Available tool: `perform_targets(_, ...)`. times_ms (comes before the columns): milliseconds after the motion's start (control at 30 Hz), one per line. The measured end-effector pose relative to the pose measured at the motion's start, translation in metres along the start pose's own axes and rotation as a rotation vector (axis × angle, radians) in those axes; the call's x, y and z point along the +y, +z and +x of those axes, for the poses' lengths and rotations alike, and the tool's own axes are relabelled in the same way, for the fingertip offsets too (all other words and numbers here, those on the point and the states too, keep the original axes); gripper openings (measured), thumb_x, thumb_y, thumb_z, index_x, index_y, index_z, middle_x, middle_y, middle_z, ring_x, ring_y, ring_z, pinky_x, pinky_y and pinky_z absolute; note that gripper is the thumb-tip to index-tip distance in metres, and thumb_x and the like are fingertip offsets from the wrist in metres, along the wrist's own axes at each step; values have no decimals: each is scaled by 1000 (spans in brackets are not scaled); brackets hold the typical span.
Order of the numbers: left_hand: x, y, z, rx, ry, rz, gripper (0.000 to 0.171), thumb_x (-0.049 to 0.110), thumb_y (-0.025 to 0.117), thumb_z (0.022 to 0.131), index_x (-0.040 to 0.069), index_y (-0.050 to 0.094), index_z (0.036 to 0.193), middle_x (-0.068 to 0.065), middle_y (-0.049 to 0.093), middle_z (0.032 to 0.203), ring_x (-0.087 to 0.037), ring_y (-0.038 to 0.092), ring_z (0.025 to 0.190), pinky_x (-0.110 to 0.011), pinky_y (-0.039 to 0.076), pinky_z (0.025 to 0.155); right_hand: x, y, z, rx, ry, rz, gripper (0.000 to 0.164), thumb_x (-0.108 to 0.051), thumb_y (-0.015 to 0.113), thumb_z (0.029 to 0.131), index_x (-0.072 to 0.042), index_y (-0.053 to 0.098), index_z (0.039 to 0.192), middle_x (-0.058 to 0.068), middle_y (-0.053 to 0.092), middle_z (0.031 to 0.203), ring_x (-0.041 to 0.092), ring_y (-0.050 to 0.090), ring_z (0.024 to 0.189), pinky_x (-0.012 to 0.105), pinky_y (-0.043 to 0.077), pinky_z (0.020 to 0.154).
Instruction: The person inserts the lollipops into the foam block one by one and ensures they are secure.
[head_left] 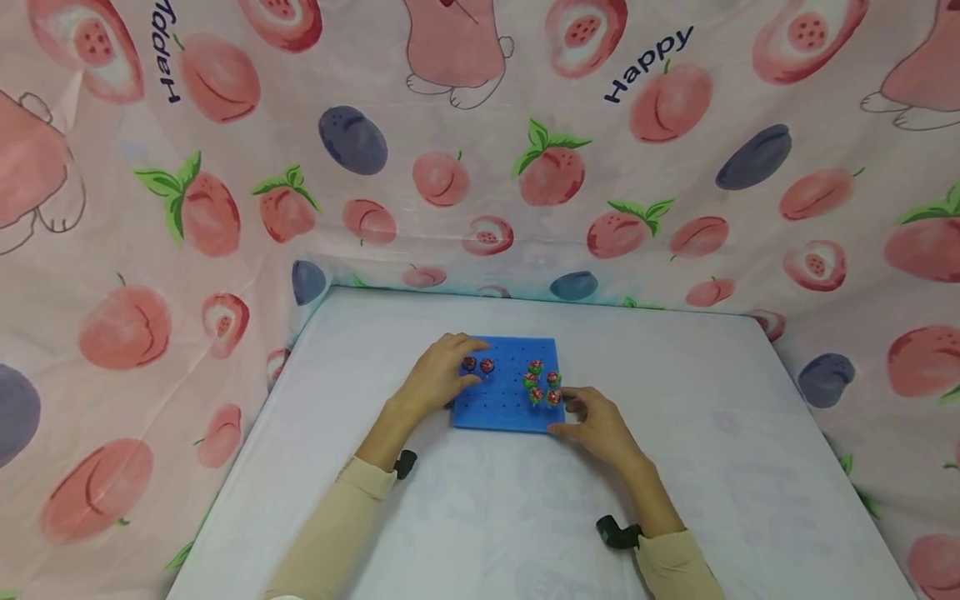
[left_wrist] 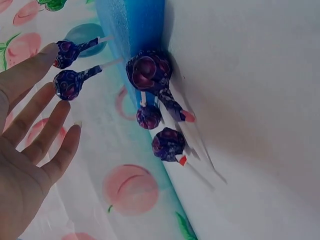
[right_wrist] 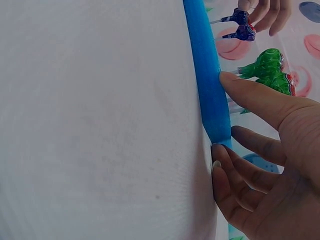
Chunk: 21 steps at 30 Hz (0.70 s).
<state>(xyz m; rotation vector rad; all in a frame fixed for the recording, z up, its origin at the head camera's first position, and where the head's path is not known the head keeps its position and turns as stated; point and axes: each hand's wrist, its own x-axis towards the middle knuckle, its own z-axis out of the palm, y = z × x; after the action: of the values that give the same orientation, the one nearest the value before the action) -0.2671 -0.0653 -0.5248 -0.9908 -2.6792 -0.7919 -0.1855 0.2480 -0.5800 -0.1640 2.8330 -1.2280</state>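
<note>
A blue foam board (head_left: 498, 417) dotted with small holes rests on the table. Two purple-wrapped lollipops (left_wrist: 68, 84) stand in it by their sticks on the left. My left hand (head_left: 437, 375) is at them, fingers spread, with a fingertip right at one wrapped head. Three more purple lollipops (left_wrist: 149, 74) lie on the table beside the board's left side, mostly hidden by the left hand in the head view. Several green-wrapped lollipops (head_left: 536, 393) stand upright on the right. My right hand (head_left: 600, 427) holds the board's near right corner, thumb on the front edge, fingers bent against the side.
The white-covered table (head_left: 675, 367) extends around the board on all sides. A fruit-printed cloth (head_left: 480, 167) hangs behind and at both sides. Dark wrist cameras (head_left: 618, 533) sit on both forearms, close above the table.
</note>
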Motion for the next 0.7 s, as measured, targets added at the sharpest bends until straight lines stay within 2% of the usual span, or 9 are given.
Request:
perform_targets(133, -1, -4, -4, -4, -17, 7, 61, 14, 91, 83, 16, 66, 138, -2, 68, 128, -22, 61, 119, -42, 52, 104, 0, -1, 0, 0, -7, -1, 74, -33, 91, 81, -9, 61, 144, 10, 66, 128, 27, 64, 111, 50, 57, 95)
perform_targets(333, -7, -7, -11, 2, -40, -28, 61, 12, 90, 83, 16, 65, 138, -7, 68, 127, -23, 62, 117, -43, 53, 103, 0, -1, 1, -4, -3, 4, 75, -34, 92, 81, -8, 61, 144, 11, 65, 130, 28, 65, 112, 50, 57, 95)
perform_targets(533, -10, -9, -15, -2, -63, -26, 56, 7, 86, 86, 17, 65, 137, -1, 66, 128, -21, 60, 121, -41, 53, 105, 0, -2, 1, -7, 3, 5, 75, -33, 91, 81, -8, 60, 145, 12, 65, 131, 29, 65, 113, 50, 56, 96)
perform_targets(700, -11, -9, -23, -5, -101, -75, 57, 3, 81, 87, 16, 64, 140, -3, 65, 129, -24, 62, 117, -40, 56, 97, -2, -1, 0, -14, 7, 0, 75, -33, 92, 81, -7, 60, 144, 11, 65, 129, 29, 65, 113, 51, 56, 96)
